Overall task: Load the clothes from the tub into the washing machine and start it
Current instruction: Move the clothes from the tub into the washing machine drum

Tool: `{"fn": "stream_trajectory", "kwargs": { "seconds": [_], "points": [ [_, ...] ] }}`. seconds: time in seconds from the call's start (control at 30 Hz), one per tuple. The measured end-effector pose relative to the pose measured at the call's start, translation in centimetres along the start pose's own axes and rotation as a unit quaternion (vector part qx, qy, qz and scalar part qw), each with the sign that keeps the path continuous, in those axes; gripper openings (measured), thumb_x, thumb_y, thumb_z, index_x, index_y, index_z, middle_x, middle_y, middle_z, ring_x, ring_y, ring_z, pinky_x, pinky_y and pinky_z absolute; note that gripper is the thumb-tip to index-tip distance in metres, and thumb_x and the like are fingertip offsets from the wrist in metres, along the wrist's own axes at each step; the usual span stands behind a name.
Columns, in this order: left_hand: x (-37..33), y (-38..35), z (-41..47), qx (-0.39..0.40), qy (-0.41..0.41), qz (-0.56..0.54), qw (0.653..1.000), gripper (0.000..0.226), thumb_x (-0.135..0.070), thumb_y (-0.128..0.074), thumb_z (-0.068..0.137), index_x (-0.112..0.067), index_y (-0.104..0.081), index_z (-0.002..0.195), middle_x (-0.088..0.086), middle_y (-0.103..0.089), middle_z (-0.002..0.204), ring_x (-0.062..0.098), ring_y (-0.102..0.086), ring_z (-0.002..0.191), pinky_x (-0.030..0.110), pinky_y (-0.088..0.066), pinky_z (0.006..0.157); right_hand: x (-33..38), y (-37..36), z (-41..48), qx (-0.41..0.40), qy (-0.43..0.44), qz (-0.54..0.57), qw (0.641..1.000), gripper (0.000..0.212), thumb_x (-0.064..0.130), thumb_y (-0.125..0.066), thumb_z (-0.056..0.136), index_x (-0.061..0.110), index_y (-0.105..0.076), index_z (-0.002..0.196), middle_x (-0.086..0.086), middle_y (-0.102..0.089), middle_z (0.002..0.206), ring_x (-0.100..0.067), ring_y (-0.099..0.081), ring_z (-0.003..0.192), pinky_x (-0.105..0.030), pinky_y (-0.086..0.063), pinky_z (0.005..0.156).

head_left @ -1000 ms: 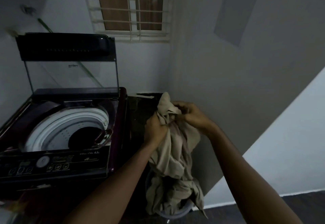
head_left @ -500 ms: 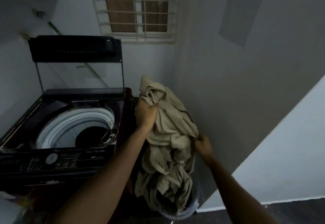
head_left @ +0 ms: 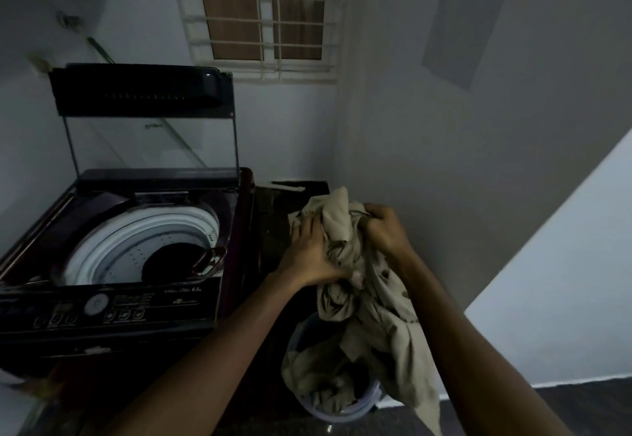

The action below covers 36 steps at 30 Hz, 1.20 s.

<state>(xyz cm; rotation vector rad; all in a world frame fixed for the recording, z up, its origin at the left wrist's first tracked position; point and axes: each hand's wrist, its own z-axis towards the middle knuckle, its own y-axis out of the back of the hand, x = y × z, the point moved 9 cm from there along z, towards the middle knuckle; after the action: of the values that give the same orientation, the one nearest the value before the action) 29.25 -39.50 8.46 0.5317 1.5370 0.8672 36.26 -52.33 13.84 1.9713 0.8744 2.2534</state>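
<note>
A beige garment (head_left: 366, 302) hangs bunched above a pale tub (head_left: 345, 411) on the floor, its lower end still trailing into the tub. My left hand (head_left: 313, 252) grips the cloth on its left side. My right hand (head_left: 384, 228) clutches the upper right of the bundle. To the left stands a dark top-loading washing machine (head_left: 113, 299) with its glass lid (head_left: 150, 131) raised and the white drum rim (head_left: 136, 237) exposed. The drum's inside looks dark.
The machine's control panel (head_left: 102, 309) with a round dial and buttons faces me. A barred window (head_left: 260, 15) sits on the back wall. A wall (head_left: 478, 162) closes in right of the tub. A dark ledge (head_left: 290, 193) lies behind the garment.
My right hand rose from low on the garment to its top. My left hand dropped slightly and shifted its hold. The bundle is gathered higher between both hands.
</note>
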Motion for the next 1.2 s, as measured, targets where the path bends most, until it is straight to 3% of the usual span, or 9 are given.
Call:
{"fn": "stream_trajectory", "kwargs": {
  "seconds": [0.13, 0.37, 0.5, 0.6, 0.7, 0.8, 0.93, 1.07, 1.2],
  "points": [
    [-1.5, 3.5, 0.1, -0.185, 0.009, -0.033, 0.982, 0.078, -0.043, -0.069, 0.08, -0.019, -0.035, 0.146, 0.008, -0.05, 0.142, 0.031, -0.05, 0.126, 0.04, -0.045, 0.096, 1.4, 0.0, -0.5, 0.042, -0.021, 0.133, 0.99, 0.025, -0.001, -0.047, 0.087, -0.007, -0.064, 0.104, -0.026, -0.068, 0.1, -0.03, -0.067, 0.083, -0.041, -0.057, 0.073],
    [-3.7, 7.5, 0.6, -0.272, 0.028, -0.073, 0.959, 0.049, -0.031, -0.068, 0.078, -0.018, -0.059, 0.124, 0.012, -0.067, 0.114, 0.035, -0.062, 0.106, 0.04, -0.053, 0.085, -3.6, 2.8, -4.0, -0.049, 0.067, 0.04, 0.996, 0.075, 0.04, -0.072, 0.067, 0.021, -0.048, 0.135, 0.008, -0.056, 0.128, 0.0, -0.056, 0.111, -0.021, -0.049, 0.092],
    [-2.8, 8.4, 0.8, -0.292, 0.069, -0.151, 0.942, 0.042, -0.029, -0.068, 0.073, -0.021, -0.063, 0.113, 0.007, -0.071, 0.104, 0.031, -0.066, 0.097, 0.041, -0.057, 0.08, -9.7, 0.5, -5.2, -0.044, -0.023, -0.049, 0.998, 0.106, 0.066, -0.073, 0.062, 0.039, -0.016, 0.147, 0.008, -0.033, 0.149, -0.015, -0.036, 0.134, -0.044, -0.031, 0.11],
    [-1.9, 8.8, 0.9, -0.297, 0.11, -0.214, 0.924, 0.041, -0.036, -0.074, 0.071, -0.023, -0.066, 0.109, 0.005, -0.072, 0.102, 0.027, -0.068, 0.095, 0.041, -0.058, 0.079, -12.7, -3.9, -6.0, 0.043, -0.07, -0.026, 0.996, 0.077, 0.043, -0.071, 0.08, 0.023, -0.032, 0.143, 0.007, -0.046, 0.138, -0.016, -0.045, 0.128, -0.036, -0.04, 0.105],
    [-0.9, 9.5, 0.6, -0.301, 0.114, -0.209, 0.923, 0.041, -0.036, -0.075, 0.07, -0.023, -0.066, 0.108, 0.005, -0.072, 0.101, 0.028, -0.068, 0.095, 0.039, -0.058, 0.079, -15.1, -3.5, -5.7, 0.025, -0.17, -0.06, 0.983, 0.017, 0.016, -0.057, 0.09, 0.002, -0.061, 0.099, -0.01, -0.065, 0.094, -0.029, -0.064, 0.095, -0.041, -0.054, 0.08],
    [0.2, 11.7, -0.1, -0.329, 0.108, -0.18, 0.921, 0.043, -0.035, -0.075, 0.073, -0.02, -0.064, 0.111, 0.008, -0.071, 0.106, 0.031, -0.066, 0.098, 0.035, -0.056, 0.079, -13.9, 0.5, -3.9, -0.08, -0.155, -0.055, 0.983, 0.018, 0.02, -0.054, 0.08, 0.002, -0.058, 0.078, -0.01, -0.06, 0.073, -0.024, -0.059, 0.068, -0.033, -0.046, 0.058],
    [0.2, 12.1, -1.5, -0.401, 0.056, -0.182, 0.896, 0.051, -0.034, -0.074, 0.071, -0.012, -0.062, 0.115, 0.011, -0.069, 0.109, 0.031, -0.066, 0.1, 0.039, -0.056, 0.081, -8.3, 4.3, -4.2, -0.259, -0.042, 0.036, 0.964, 0.015, -0.001, -0.049, 0.081, 0.007, -0.059, 0.074, -0.001, -0.058, 0.067, -0.005, -0.054, 0.06, -0.025, -0.044, 0.055],
    [0.7, 5.7, 0.2, -0.159, 0.048, 0.022, 0.986, 0.035, -0.021, -0.063, 0.084, -0.017, -0.059, 0.118, 0.011, -0.065, 0.117, 0.036, -0.061, 0.105, 0.037, -0.049, 0.077, -11.0, -0.6, -3.0, 0.003, -0.141, -0.214, 0.967, 0.025, 0.02, -0.059, 0.083, 0.003, -0.066, 0.1, -0.015, -0.067, 0.096, -0.032, -0.064, 0.091, -0.039, -0.051, 0.078],
    [3.0, 4.4, -0.9, -0.169, 0.074, -0.016, 0.983, 0.034, -0.021, -0.062, 0.084, -0.014, -0.057, 0.117, 0.01, -0.063, 0.116, 0.036, -0.061, 0.104, 0.041, -0.053, 0.079, -9.1, 2.9, -3.6, -0.153, -0.117, -0.15, 0.97, 0.027, 0.012, -0.045, 0.09, 0.008, -0.065, 0.107, -0.013, -0.068, 0.101, -0.033, -0.064, 0.094, -0.031, -0.043, 0.073]
  ]
}}
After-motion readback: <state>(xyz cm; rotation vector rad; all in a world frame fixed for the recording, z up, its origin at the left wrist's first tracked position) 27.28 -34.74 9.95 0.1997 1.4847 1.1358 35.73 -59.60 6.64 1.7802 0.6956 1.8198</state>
